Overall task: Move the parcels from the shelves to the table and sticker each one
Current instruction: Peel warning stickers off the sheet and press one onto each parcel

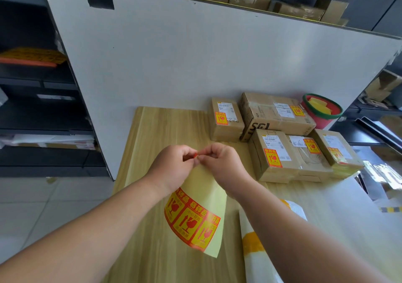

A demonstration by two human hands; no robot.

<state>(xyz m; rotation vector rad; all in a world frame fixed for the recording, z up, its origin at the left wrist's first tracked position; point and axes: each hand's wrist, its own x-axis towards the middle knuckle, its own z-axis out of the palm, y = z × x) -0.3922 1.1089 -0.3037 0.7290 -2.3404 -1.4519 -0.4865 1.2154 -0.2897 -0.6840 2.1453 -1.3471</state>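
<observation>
Yellow sticker sheet (196, 215) hangs over the wooden table (152, 130), top edge pinched by left hand (174, 163) and right hand (221, 163), fingers curled. Beyond the right hand: five stickered cardboard parcels (272, 152), then a red tub (319, 117). The right forearm partly hides a white mailer (261, 254). Red scrap between the fingertips unreadable.

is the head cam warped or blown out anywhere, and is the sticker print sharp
Head view: wide-angle distortion bows the white board and leans the shelves; bright light washes out the table on its right side; the sticker sheet symbols look sharp, while small text on the parcels is unreadable.
</observation>
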